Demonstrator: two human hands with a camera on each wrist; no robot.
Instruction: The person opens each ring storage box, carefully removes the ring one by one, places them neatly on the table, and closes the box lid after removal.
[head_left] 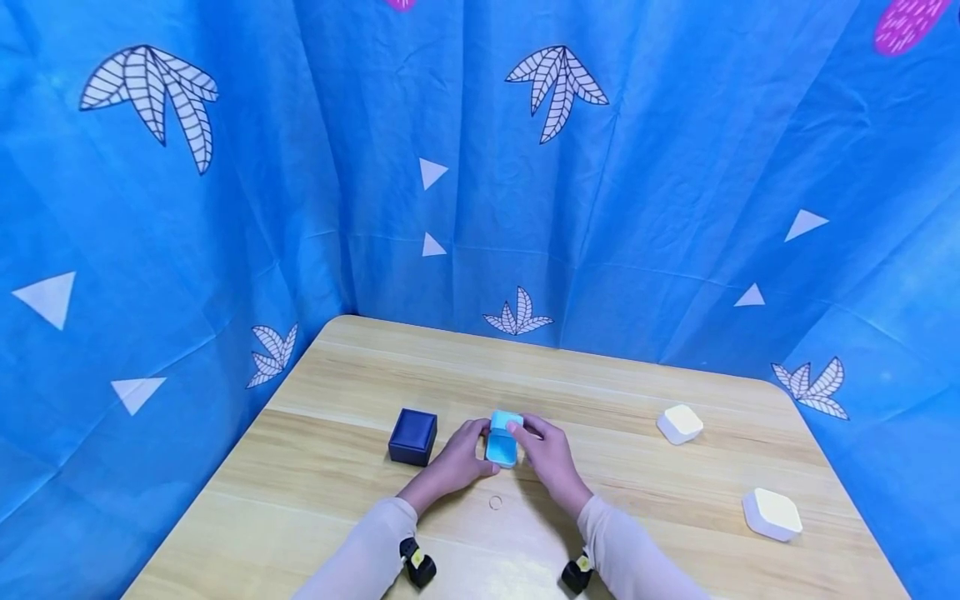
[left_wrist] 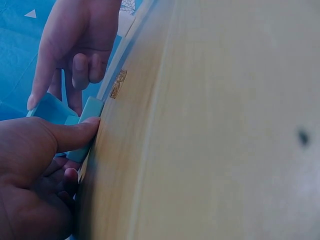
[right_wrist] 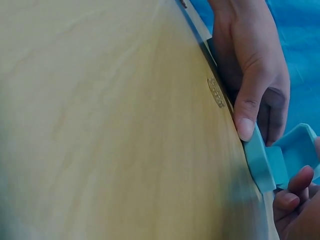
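A small light-blue ring box (head_left: 501,452) stands on the table with its hinged lid (head_left: 507,419) raised. The left hand (head_left: 459,460) grips the box from its left side, its thumb (left_wrist: 82,134) at the front of the base. From the other side the right hand (head_left: 551,458) holds the lid, with the thumb on the lid's inner edge. In the right wrist view the inside of the lid (right_wrist: 298,149) faces the near side. Just in front of the box lies a thin ring (head_left: 496,502), which shows a patterned band in both wrist views.
To the left of the hands sits a dark blue box (head_left: 413,436), its top on. Two white boxes with rounded corners, one farther back (head_left: 680,424) and one nearer (head_left: 772,514), are on the right. A blue patterned curtain (head_left: 420,108) hangs behind the wooden table (head_left: 315,492).
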